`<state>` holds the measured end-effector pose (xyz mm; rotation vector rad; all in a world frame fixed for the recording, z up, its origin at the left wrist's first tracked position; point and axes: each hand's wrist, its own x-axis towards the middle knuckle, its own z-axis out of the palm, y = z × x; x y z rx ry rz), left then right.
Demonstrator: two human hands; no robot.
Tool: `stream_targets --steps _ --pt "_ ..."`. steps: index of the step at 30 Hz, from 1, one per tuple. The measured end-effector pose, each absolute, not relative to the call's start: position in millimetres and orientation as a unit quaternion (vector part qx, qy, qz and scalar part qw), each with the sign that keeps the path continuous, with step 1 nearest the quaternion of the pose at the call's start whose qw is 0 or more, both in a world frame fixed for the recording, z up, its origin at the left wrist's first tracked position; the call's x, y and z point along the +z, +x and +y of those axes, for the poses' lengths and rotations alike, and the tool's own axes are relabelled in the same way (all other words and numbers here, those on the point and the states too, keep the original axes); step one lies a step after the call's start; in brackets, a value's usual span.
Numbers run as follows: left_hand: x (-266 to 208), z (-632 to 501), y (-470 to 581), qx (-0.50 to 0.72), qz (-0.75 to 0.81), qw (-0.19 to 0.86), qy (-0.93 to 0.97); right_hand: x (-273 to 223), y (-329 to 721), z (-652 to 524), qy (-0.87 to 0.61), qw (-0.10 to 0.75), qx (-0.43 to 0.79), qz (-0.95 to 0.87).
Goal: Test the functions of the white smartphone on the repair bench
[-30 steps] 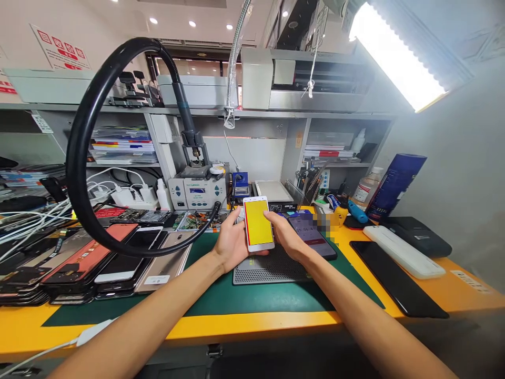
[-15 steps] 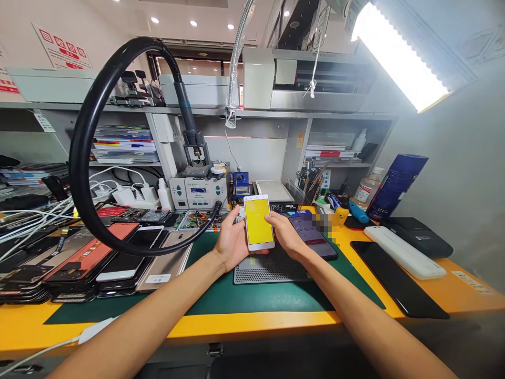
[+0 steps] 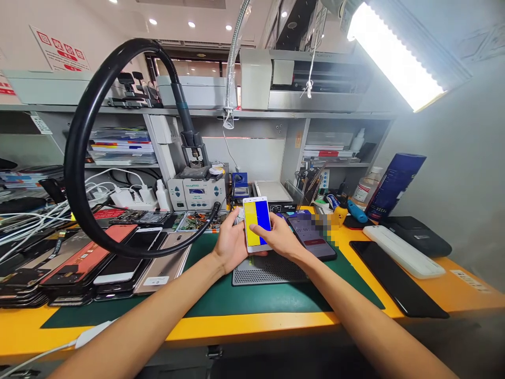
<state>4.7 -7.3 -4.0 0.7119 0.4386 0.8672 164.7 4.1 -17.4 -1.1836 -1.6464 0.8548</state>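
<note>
A white smartphone [image 3: 260,210] is held upright, its screen split into a yellow left part and a blue right part. My left hand [image 3: 229,241] cradles it from the left and below, fingers partly hidden behind it. My right hand [image 3: 283,238] grips its right edge, the thumb lying across the lower screen; the other fingers are mostly out of sight. Under the hands is a grey perforated pad [image 3: 264,272] on a green mat [image 3: 252,301]. Just right of my right hand lies a dark phone [image 3: 321,246] with a timer on its screen.
Stacked phones and phone parts [image 3: 118,255] fill the left side. A thick black hose [image 3: 73,137] loops up from the soldering station [image 3: 197,193]. On the right are a black slab [image 3: 398,279], a white oblong device [image 3: 404,251] and a bottle [image 3: 365,188]. A bright lamp [image 3: 394,52] hangs overhead.
The phone's screen went from all yellow to yellow and blue. My right thumb moved left and down from the screen's right edge onto its lower middle.
</note>
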Motion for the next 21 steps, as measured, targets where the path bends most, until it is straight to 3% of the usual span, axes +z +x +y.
stream_targets --steps 11,21 --pt "-3.6 -8.1 4.9 0.411 0.225 0.819 0.333 -19.9 162.9 -0.5 -0.473 0.453 0.327 -0.682" --pt "-1.6 -8.5 4.8 0.421 0.225 0.818 0.320 -18.4 170.3 5.7 -0.453 0.457 0.403 -0.651"
